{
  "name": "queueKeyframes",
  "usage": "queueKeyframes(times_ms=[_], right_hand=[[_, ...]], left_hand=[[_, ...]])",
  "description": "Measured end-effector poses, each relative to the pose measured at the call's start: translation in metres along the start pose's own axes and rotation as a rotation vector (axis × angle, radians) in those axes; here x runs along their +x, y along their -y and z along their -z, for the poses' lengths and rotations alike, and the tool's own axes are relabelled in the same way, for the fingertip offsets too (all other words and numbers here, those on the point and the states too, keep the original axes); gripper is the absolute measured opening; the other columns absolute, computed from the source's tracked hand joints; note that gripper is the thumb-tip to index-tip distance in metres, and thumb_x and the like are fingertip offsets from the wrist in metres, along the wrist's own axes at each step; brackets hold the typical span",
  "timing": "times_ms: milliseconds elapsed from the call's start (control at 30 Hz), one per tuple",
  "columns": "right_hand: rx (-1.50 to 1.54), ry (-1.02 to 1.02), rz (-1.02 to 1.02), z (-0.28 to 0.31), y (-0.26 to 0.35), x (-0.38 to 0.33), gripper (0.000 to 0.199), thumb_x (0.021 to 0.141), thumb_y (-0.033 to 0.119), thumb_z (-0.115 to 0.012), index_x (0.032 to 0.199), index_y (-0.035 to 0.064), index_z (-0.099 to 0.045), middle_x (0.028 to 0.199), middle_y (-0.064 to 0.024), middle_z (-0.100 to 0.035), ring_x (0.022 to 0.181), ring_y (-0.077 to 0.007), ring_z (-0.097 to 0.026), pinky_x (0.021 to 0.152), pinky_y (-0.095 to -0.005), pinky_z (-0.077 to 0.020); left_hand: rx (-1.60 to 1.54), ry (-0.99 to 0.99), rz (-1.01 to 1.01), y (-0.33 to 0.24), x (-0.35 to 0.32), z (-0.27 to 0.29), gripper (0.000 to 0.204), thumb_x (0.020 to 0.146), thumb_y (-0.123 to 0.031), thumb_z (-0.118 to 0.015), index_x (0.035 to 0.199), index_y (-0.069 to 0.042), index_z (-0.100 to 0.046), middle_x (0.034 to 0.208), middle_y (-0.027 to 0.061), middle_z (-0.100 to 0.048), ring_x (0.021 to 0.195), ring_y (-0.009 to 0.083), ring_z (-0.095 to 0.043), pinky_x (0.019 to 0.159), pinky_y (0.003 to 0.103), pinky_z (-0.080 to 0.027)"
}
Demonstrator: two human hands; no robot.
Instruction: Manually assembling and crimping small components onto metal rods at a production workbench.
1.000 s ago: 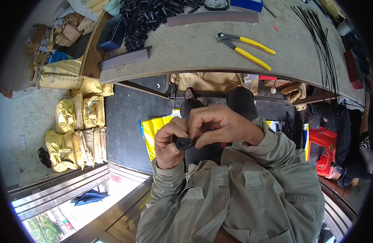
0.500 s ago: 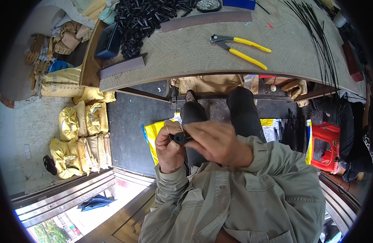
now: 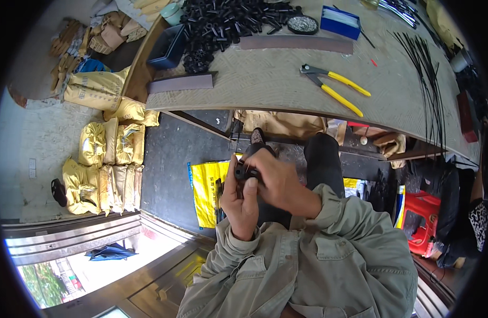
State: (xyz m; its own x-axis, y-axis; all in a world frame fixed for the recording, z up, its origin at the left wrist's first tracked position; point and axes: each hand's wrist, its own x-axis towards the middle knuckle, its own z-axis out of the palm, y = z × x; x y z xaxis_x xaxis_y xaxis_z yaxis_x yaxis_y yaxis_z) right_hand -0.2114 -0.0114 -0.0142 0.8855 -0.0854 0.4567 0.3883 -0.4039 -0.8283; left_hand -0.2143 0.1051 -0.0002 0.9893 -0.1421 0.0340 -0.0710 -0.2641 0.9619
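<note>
Left hand [image 3: 240, 205] in a grip around a black part [image 3: 248, 173], right hand [image 3: 281, 180] against it, its own grip unclear.

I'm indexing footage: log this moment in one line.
left hand: holds black part | right hand: at part, hold unclear | pliers: lying on table

One black part [image 3: 247, 171] is seen at two hands, the left hand [image 3: 240, 206] and the right hand [image 3: 282, 183]. Beyond them, on one table [image 3: 265, 79], one pair of yellow-handled pincers [image 3: 341, 100], two flat strips [image 3: 297, 44], one blue box [image 3: 334, 30], one round dish [image 3: 302, 25] and one dark blue bin [image 3: 161, 62] can be counted; heaped black pieces [image 3: 228, 24] are too overlapped for counting. To the hands' right, one red stool [image 3: 421, 200] is seen.
</note>
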Motion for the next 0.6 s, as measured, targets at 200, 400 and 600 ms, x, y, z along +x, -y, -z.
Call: queueKeyframes(times_ms=[200, 400, 600], right_hand=[[0.365, -0.113, 0.035, 0.014, 0.010, -0.009, 0.037, 0.068, -0.002, -0.064, 0.103, -0.0019, -0.053, 0.084, -0.0130, -0.058, 0.070, -0.0268, -0.060, 0.059, -0.0312, -0.0489], [0.065, -0.073, 0.301, 0.010, -0.001, -0.015, 0.034, 0.068, -0.005, -0.062, 0.102, -0.0032, -0.058, 0.086, -0.0131, -0.060, 0.070, -0.0251, -0.060, 0.058, -0.0306, -0.0485], [0.070, -0.049, 0.333, 0.010, -0.001, -0.022, 0.031, 0.068, -0.004, -0.064, 0.099, -0.0011, -0.061, 0.085, -0.0109, -0.061, 0.072, -0.0243, -0.060, 0.058, -0.0308, -0.0481]], left_hand=[[-0.268, 0.063, -0.272, -0.003, 0.003, 0.019, 0.040, 0.090, -0.011, -0.046, 0.124, 0.008, -0.039, 0.115, 0.0186, -0.055, 0.109, 0.0236, -0.052, 0.091, 0.034, -0.040], [-0.006, 0.280, -0.567, -0.018, 0.015, 0.035, 0.043, 0.089, -0.019, -0.050, 0.122, 0.006, -0.039, 0.112, 0.0209, -0.057, 0.113, 0.0304, -0.050, 0.104, 0.050, -0.021], [-0.051, 0.260, -0.526, -0.016, 0.009, 0.032, 0.039, 0.084, -0.021, -0.058, 0.112, 0.002, -0.046, 0.099, 0.0162, -0.063, 0.110, 0.0315, -0.053, 0.106, 0.053, -0.007]])
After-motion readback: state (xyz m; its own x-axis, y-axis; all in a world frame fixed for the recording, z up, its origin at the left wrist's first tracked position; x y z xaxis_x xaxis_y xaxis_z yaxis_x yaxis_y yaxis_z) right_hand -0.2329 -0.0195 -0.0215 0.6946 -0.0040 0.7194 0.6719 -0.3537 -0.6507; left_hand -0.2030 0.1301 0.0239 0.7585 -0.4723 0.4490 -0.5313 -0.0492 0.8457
